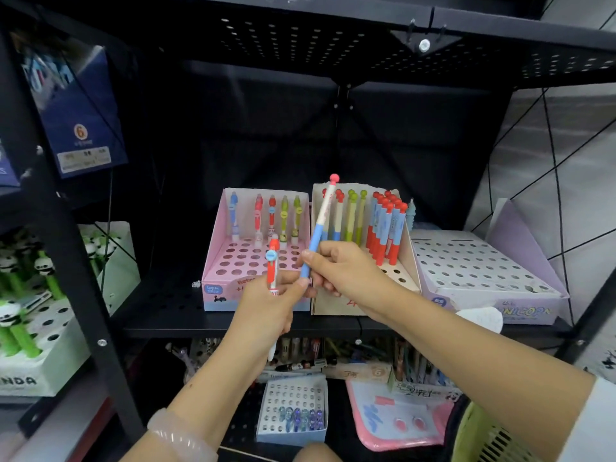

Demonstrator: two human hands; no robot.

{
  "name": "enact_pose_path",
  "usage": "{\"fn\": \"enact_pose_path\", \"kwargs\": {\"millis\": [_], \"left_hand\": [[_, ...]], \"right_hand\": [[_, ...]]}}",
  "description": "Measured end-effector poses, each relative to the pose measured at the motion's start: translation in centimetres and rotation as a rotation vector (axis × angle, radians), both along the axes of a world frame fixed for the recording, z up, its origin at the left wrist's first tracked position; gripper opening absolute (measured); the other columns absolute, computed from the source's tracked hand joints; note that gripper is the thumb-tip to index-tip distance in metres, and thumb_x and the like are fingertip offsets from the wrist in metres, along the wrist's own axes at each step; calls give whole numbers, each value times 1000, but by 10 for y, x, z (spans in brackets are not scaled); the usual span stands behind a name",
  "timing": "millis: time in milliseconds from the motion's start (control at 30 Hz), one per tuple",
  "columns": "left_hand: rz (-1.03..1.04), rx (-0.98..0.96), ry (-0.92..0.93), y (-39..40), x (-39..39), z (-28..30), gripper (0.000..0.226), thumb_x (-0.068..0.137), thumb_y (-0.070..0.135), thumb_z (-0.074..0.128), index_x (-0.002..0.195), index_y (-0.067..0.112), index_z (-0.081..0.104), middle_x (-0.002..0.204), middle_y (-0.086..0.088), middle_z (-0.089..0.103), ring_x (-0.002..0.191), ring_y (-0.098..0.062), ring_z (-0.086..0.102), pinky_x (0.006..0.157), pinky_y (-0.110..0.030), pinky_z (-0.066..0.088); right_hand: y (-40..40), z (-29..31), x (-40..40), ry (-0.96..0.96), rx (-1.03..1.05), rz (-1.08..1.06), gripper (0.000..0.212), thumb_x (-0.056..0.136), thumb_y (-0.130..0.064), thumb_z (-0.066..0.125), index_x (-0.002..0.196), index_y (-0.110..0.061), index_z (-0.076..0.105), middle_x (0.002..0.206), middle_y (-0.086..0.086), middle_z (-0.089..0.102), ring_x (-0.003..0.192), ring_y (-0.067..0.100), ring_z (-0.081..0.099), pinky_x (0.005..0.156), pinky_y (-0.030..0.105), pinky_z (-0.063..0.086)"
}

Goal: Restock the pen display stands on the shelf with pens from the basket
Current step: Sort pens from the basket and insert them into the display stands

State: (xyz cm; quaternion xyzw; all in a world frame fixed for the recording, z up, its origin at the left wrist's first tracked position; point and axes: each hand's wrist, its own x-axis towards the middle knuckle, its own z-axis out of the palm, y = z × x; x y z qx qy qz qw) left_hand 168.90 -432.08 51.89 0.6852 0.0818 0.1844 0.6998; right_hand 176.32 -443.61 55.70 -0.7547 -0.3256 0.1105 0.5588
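Note:
My right hand (343, 271) pinches a blue-and-cream pen with a red ball top (321, 225), tilted up in front of the beige display stand (405, 275), which holds several red, blue and green pens. My left hand (270, 305) grips a red pen with a blue clip (272, 265), upright before the pink display stand (216, 261). That pink stand has several pens in its back row and many bare holes. The two hands nearly touch. A corner of the yellow-green basket (473, 435) shows at the bottom right.
A lilac display stand (483, 278) with bare holes sits at the right of the black shelf (166, 305). A white stand of green panda pens (40, 335) is on the left rack. Below are a small white stand (293, 411) and a pink case (400, 418).

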Motion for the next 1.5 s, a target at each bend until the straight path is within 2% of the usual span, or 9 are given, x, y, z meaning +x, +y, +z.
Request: {"fn": "enact_pose_path", "kwargs": {"millis": [300,433,633,767,1033,1167,1267,1400,1500], "left_hand": [[38,-36,22,3,-2,-7,11,93,18,55,93,14,65,72,4,72,33,-7,29,33,-15,25],[43,-122,54,8,0,-8,15,96,24,48,95,11,56,67,1,65,35,-8,30,35,-17,26],[-88,-374,48,9,-4,-4,28,97,27,36,80,7,46,61,-5,59,34,-13,31,36,-19,27],[-88,-395,27,10,-6,-2,32,95,18,30,71,7,49,61,-7,60,36,-14,33,37,-18,30],[-9,-262,-10,11,-3,-5,15,92,-1,38,84,7,48,65,-5,59,47,-12,41,43,-21,36],[-15,-187,-48,11,-6,-5,15,96,7,42,107,7,52,64,2,63,48,-9,48,44,-21,42],[4,-157,-74,12,-8,-4,20,96,11,44,113,8,53,68,0,63,48,-10,49,45,-22,44],[14,-159,-96,12,-9,-3,22,96,12,45,117,9,53,71,-3,61,48,-8,48,44,-21,43],[7,-162,-113,9,-7,-1,19,96,12,46,112,13,55,64,4,62,48,-8,48,44,-21,42]], "right_hand": [[2,13,18,-82,82,-140,22,98,-22,46,85,-13,61,64,-4,57,49,2,48,47,15,42],[-3,35,43,-307,122,-400,22,100,-23,41,80,-18,50,65,-3,56,48,-2,51,48,17,45],[0,18,65,-534,-201,-437,21,100,-20,40,91,-5,51,77,18,62,68,31,62,66,46,53],[3,12,67,-553,-214,-428,20,100,-20,39,91,-5,49,79,20,62,70,34,63,67,49,53],[8,5,73,-586,-377,-403,21,99,-21,42,85,-8,49,76,13,63,68,29,63,64,38,52],[9,-10,76,-561,-468,-382,30,97,-25,48,69,-14,47,59,-1,52,52,12,49,48,21,36],[9,-13,77,-497,-524,-401,30,94,-26,53,68,-15,49,57,-4,47,50,7,43,49,22,32],[8,-5,55,-544,-287,-501,14,92,-30,57,85,-19,52,63,-9,50,54,2,47,47,12,32],[14,11,29,-382,-32,-269,11,92,-33,54,96,-25,59,79,-12,59,71,0,55,60,9,40]]}}
